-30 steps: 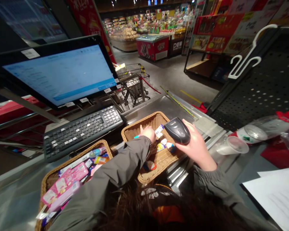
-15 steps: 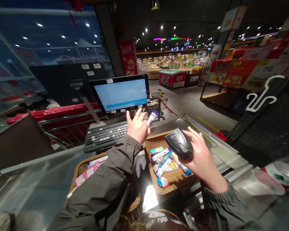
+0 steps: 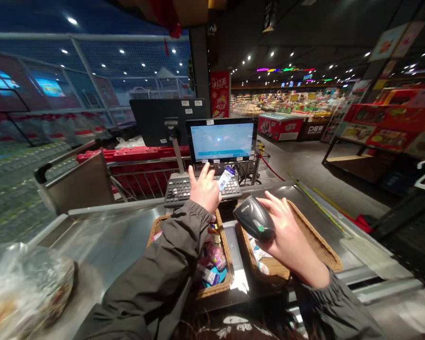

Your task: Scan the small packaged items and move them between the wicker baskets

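Observation:
My left hand (image 3: 205,190) hovers over the black keyboard (image 3: 179,190), two fingers stretched up. Pinched at its thumb side is a small white-and-purple packet (image 3: 226,178) with a barcode. In my right hand (image 3: 286,231) is a black barcode scanner (image 3: 253,217) with a small green light, its head pointing toward the left. Under the scanner, a wicker basket (image 3: 313,231) holds several small packets, partly hidden by my hand. My left sleeve covers part of a second wicker basket (image 3: 229,264) with colourful wrapped items.
Behind the keyboard stands a lit monitor (image 3: 221,141), with the back of another screen (image 3: 156,123) to its left. A clear plastic bag (image 3: 28,283) with contents lies on the metal counter (image 3: 109,231) at left. Shopping carts (image 3: 138,177) stand beyond.
The view has turned left, so the counter and monitor sit farther right. Relative to the counter, both hands have shifted left, the left one farther over the keyboard. Both still hold their things.

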`<act>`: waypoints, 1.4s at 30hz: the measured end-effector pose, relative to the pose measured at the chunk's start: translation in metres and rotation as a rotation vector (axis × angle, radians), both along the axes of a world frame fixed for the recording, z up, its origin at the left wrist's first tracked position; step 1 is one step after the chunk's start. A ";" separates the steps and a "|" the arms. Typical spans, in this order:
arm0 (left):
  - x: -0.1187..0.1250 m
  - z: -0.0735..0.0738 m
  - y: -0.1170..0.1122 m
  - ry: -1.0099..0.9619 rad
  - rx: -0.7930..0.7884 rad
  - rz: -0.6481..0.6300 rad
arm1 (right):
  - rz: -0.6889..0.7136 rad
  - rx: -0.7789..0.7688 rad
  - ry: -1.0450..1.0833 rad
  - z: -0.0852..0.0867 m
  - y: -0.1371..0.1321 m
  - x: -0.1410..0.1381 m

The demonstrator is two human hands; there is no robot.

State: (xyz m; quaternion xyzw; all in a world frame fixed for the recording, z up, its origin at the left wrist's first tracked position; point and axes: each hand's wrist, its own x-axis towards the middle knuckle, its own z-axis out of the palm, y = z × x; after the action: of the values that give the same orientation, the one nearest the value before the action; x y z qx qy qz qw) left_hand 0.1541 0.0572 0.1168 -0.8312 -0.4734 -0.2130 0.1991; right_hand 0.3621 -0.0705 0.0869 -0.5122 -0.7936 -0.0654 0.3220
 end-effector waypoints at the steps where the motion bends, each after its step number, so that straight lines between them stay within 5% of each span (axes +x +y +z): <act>1: -0.003 0.000 -0.001 0.002 -0.005 0.005 | 0.007 -0.003 0.000 0.000 -0.001 -0.003; 16: -0.045 -0.012 -0.010 0.008 -0.038 0.018 | 0.024 -0.044 -0.011 -0.004 -0.010 -0.024; 31: -0.112 -0.077 -0.042 0.160 -0.178 0.044 | 0.147 -0.168 -0.033 -0.022 -0.006 -0.044; 42: -0.120 -0.124 -0.084 0.310 -0.412 -0.054 | 0.234 -0.263 -0.050 -0.031 -0.006 -0.058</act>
State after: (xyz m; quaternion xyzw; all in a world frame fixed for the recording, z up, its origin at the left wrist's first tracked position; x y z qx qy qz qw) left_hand 0.0341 -0.0270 -0.0074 -0.8893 -0.4481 0.0124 0.0901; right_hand 0.3041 -0.0761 0.0562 -0.4523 -0.8572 0.0641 0.2380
